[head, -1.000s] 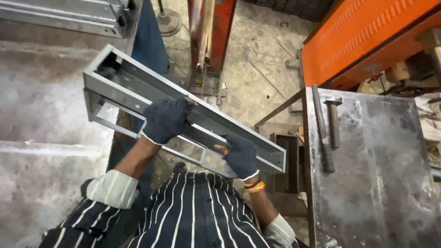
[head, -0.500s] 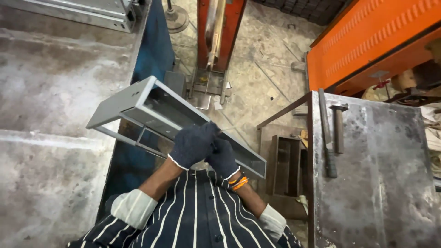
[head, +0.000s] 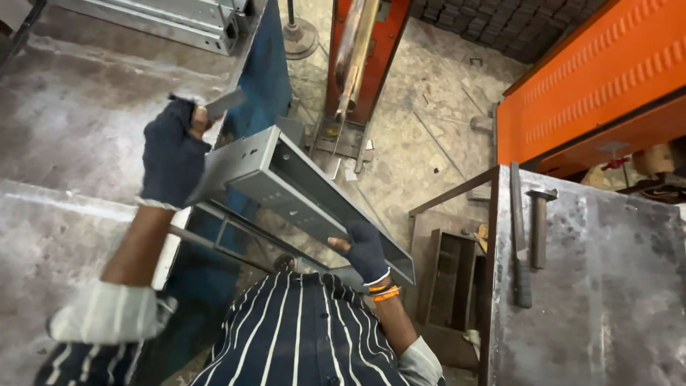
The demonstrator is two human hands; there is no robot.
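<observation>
A long grey sheet-metal channel with small punched holes runs diagonally from upper left to lower right in front of my striped shirt. My left hand, in a dark glove, grips its upper left end, raised over the edge of the grey work surface. Also gloved, my right hand holds the channel's lower edge near its right end, thumb on the near face. A thin rod frame shows beneath the channel.
A worn steel table at right carries a heavy bolt and a flat bar. An orange machine stands behind it and a red-orange post ahead. More grey channels lie top left, beside a blue panel.
My left hand slid from the channel's middle up to its left end and lifted it. The hands, close together half a second ago, are now far apart; the channel sits closer and steeper.
</observation>
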